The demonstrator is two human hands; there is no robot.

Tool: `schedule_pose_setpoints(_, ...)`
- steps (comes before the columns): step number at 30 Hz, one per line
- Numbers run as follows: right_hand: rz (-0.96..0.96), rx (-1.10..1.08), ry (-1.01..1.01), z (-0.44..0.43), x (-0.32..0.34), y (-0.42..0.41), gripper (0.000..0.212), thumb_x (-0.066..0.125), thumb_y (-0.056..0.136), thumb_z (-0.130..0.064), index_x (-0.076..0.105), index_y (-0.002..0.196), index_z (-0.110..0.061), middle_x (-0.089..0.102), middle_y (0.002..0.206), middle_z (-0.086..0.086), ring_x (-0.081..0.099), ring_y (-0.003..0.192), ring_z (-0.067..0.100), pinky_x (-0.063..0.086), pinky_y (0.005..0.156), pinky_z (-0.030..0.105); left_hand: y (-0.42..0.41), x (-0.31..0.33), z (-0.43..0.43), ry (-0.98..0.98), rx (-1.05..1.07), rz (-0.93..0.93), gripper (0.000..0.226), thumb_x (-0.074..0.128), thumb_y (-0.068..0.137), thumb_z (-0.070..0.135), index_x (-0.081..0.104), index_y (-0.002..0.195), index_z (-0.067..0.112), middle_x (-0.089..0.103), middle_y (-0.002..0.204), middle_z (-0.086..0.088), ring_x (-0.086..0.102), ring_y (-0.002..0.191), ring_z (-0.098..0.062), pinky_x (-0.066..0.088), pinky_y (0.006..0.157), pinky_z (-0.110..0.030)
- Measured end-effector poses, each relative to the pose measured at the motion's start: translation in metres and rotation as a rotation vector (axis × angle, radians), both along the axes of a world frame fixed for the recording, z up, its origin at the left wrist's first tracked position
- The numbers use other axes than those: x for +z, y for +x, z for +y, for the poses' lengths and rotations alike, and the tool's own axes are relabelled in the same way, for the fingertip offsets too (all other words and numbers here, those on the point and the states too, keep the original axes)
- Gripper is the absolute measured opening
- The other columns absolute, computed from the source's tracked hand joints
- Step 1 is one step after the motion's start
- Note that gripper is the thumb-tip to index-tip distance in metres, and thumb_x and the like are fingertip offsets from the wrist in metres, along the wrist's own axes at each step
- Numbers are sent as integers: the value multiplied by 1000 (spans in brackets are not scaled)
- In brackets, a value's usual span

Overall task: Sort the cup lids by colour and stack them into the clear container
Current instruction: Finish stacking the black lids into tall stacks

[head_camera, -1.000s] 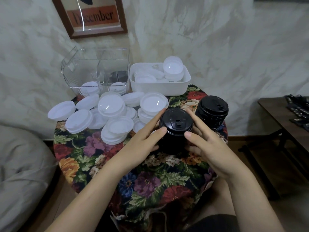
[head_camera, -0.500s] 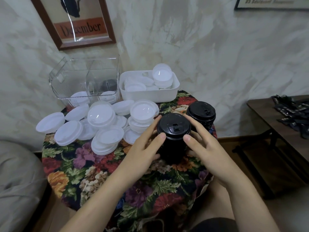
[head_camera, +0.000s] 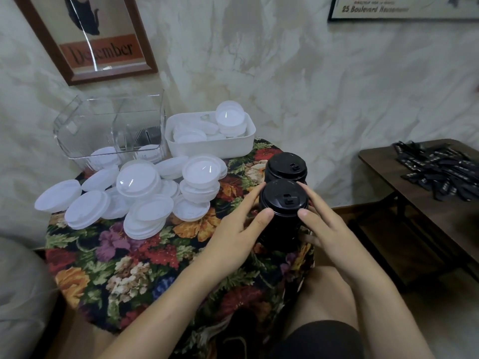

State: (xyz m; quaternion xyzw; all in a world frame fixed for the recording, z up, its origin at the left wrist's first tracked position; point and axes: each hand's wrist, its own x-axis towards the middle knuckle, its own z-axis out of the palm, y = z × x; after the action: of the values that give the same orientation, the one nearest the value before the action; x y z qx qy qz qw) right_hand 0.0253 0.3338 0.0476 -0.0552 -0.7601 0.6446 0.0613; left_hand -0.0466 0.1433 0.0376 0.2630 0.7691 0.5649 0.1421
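Head view, single camera.

Obstructions and limits:
- The near black stack [head_camera: 283, 203] of cup lids is covered on both flanks. Its foot is masked, so contact with the bench [head_camera: 145, 263] cannot be confirmed.
- The far black stack [head_camera: 286, 165] shows only its top lid and upper rim; the near stack hides the rest. The two appear to touch or nearly touch, and which cannot be told.
- The clear container [head_camera: 85, 130] stands at the back left of the bench. White lids show low down on both sides of its divider. A dark ribbed shape at its rear right cannot be identified.
- The white bin [head_camera: 210, 149], just right of the container, holds white lids. Those beneath the top ones are mostly hidden.
- The loose white lids [head_camera: 137, 180] overlap in a heap on the left half of the bench, so no count is possible.
- The upper right frame [head_camera: 401, 9] is cut off by the picture edge. The dark strips [head_camera: 440, 169] on the side bench [head_camera: 427, 200] are too small to read.

Orientation: the near black stack stands upright, long axis vertical, at the right front of the bench. Its top lid faces up, with the sip tab on the far right part.

Grip state: the left grip [head_camera: 233, 237] clasps the near stack's left side, thumb in front and forefinger behind. The right grip [head_camera: 329, 234] clasps the right side likewise.
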Motion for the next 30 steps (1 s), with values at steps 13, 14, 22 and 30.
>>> schedule_pose_setpoints(13, -35, 13, 80, -2, -5, 18, 98, 69, 73, -81, 28, 157, -50, 44, 157, -19, 42, 140, -7, 36, 121, 42, 13, -8, -23, -239, 40, 151, 76, 46, 99, 67, 10, 162, 45, 30, 165, 18, 35, 149, -4, 33, 122, -39)
schedule_pose_setpoints(14, -61, 17, 126, -3, -5, 23, 98, 68, 73, -82, 28, 157, -50, 44, 157, -19, 42, 140, -7, 35, 122, 41, 16, -10, -27, -304, 40, 190, 73, 45, 102, 61, 11, 164, 39, 29, 166, 15, 33, 150, -5, 32, 122, -36)
schedule_pose_setpoints(22, -403, 94, 1000, -39, 3, 77, 81, 45, 98, -67, 9, 164, -36, 18, 170, -10, 34, 150, 19, 39, 115, 40, 48, -16, -68, -801, 29, 541, 68, 38, 106, 55, 18, 164, 27, 21, 169, 8, 14, 157, -14, 21, 122, -28)
schedule_pose_setpoints(30, -194, 284, 1180, -113, -1, 70, 76, 42, 104, -59, 1, 164, -36, 3, 172, -9, 1, 159, 16, 27, 121, 41, 62, -28, -115, -928, 206, 671, 67, 44, 102, 58, 35, 160, 26, 40, 162, 0, 29, 154, -26, 32, 121, -43)
